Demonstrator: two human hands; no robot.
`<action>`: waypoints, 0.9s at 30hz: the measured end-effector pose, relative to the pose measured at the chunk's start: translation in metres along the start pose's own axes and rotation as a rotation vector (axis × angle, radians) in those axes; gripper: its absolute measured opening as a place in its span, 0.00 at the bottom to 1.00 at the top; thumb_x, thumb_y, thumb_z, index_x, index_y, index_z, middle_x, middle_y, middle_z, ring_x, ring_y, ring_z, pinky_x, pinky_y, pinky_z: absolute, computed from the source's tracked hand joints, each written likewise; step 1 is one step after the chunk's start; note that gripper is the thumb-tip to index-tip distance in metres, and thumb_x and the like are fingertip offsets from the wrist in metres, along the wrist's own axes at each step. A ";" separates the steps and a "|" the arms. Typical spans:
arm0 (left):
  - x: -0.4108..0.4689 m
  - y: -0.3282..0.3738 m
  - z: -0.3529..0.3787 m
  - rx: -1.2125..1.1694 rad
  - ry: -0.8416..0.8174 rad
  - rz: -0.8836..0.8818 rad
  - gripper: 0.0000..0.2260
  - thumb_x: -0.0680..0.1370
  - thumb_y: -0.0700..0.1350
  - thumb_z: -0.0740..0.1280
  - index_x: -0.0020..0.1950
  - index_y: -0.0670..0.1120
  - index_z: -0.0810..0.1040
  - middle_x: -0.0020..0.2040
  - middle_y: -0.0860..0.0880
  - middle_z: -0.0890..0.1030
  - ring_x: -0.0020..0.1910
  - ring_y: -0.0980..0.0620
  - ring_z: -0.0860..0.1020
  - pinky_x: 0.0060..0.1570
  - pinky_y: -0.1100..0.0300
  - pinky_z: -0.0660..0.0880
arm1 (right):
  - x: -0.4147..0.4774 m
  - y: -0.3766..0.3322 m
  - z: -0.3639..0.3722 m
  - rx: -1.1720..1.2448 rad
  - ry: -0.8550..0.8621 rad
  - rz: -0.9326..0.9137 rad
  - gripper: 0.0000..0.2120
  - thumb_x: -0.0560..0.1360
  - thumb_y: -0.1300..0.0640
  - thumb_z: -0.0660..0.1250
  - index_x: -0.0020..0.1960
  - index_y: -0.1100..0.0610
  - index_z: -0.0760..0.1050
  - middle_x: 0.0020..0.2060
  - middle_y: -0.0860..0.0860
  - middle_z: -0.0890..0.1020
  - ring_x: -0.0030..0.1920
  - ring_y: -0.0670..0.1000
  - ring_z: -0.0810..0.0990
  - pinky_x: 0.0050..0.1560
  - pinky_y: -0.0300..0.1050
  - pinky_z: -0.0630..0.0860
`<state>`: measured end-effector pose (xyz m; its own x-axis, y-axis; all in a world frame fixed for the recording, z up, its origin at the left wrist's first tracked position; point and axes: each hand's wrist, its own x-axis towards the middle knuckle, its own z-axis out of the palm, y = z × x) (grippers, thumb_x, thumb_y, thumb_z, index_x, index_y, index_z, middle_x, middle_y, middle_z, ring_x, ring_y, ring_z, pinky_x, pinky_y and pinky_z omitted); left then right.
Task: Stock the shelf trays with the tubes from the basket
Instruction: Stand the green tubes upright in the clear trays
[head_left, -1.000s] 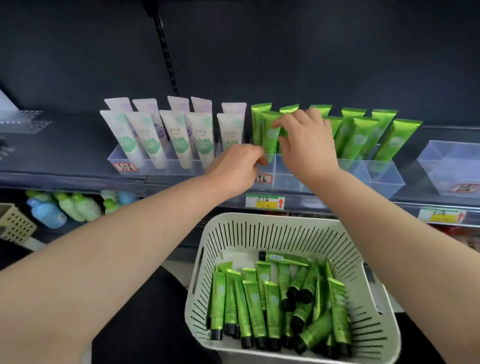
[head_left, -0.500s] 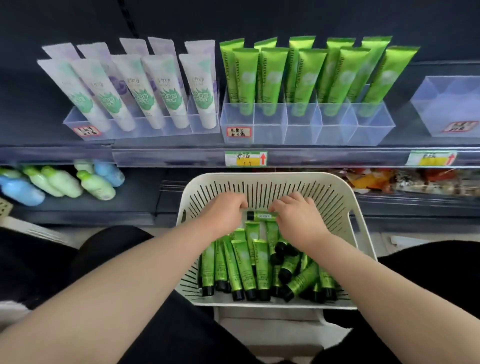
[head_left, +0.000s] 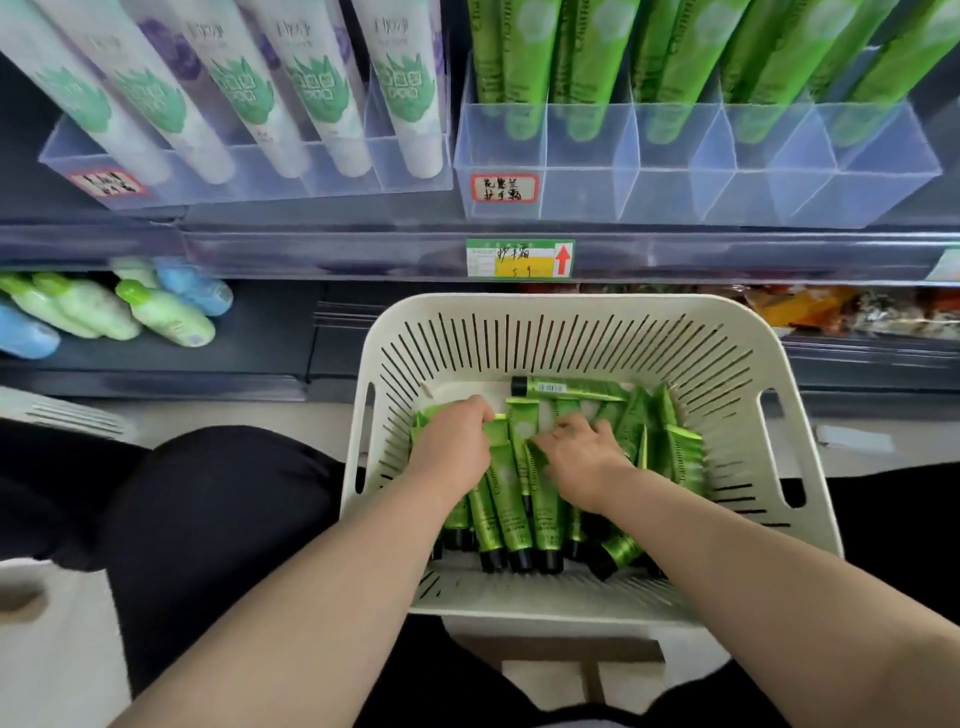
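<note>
Several green tubes with black caps (head_left: 519, 499) lie heaped in a white slotted basket (head_left: 571, 332) in front of me. Both my hands are inside the basket on the heap. My left hand (head_left: 452, 449) has its fingers curled round the flat ends of tubes at the heap's left. My right hand (head_left: 582, 460) lies over tubes at the middle with fingers bent down among them, the fingertips partly hidden. Above on the shelf, a clear divided tray (head_left: 691, 166) holds upright green tubes (head_left: 587, 67) in its back compartments.
A second clear tray (head_left: 244, 171) to the left holds white tubes (head_left: 322, 88). A price tag (head_left: 519, 257) is on the shelf edge. Green and blue bottles (head_left: 156, 312) lie on the lower shelf at left. My dark-clad knees flank the basket.
Both hands dropped from the shelf tray into the basket and now dig deeper into the tubes. The view has tilted down and closer to the basket.
</note>
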<state>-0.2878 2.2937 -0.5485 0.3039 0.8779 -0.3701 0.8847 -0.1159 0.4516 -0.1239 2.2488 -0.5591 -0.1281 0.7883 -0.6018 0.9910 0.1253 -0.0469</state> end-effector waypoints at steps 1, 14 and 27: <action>0.001 -0.001 -0.001 0.004 0.004 -0.007 0.16 0.79 0.35 0.62 0.64 0.47 0.74 0.59 0.50 0.78 0.54 0.51 0.78 0.53 0.55 0.77 | 0.002 -0.001 0.000 0.016 -0.001 0.003 0.24 0.77 0.56 0.61 0.72 0.53 0.62 0.68 0.53 0.70 0.71 0.57 0.58 0.66 0.60 0.58; -0.002 0.000 0.000 0.124 -0.035 0.007 0.20 0.76 0.32 0.62 0.66 0.47 0.73 0.60 0.47 0.78 0.55 0.48 0.78 0.51 0.51 0.78 | -0.042 0.011 -0.035 0.596 0.111 -0.001 0.11 0.76 0.52 0.67 0.56 0.50 0.72 0.52 0.50 0.79 0.49 0.52 0.79 0.50 0.49 0.78; -0.003 0.028 0.015 0.478 -0.236 -0.010 0.23 0.74 0.31 0.60 0.67 0.46 0.72 0.57 0.43 0.74 0.58 0.44 0.73 0.54 0.54 0.73 | -0.083 0.042 -0.047 0.664 0.566 0.008 0.10 0.75 0.55 0.69 0.56 0.52 0.79 0.49 0.45 0.83 0.48 0.46 0.81 0.51 0.43 0.77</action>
<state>-0.2588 2.2812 -0.5467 0.3175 0.7578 -0.5701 0.9334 -0.3557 0.0470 -0.0732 2.2174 -0.4738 0.0535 0.9906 -0.1259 0.7868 -0.1195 -0.6055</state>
